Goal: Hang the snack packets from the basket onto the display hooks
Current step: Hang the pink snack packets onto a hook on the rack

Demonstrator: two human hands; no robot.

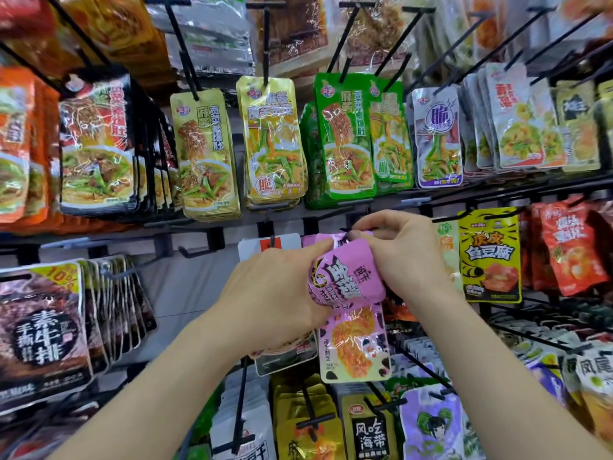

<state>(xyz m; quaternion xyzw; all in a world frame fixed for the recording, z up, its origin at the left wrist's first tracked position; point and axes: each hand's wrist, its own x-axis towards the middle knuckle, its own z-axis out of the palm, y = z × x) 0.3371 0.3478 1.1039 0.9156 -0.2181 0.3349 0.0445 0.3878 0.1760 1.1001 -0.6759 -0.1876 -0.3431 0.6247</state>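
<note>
Packets (346,280) in glossy pink foil with bold dark lettering bunch together. Left hand (278,293) curls round them; right hand (401,257) pinches their top edge.

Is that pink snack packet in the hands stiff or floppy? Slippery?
Probably floppy: the pink snack packet bends over where the left hand holds it. Likely slippery, since its film shows glare. Seemingly light; the right hand pinches only its top.
</note>
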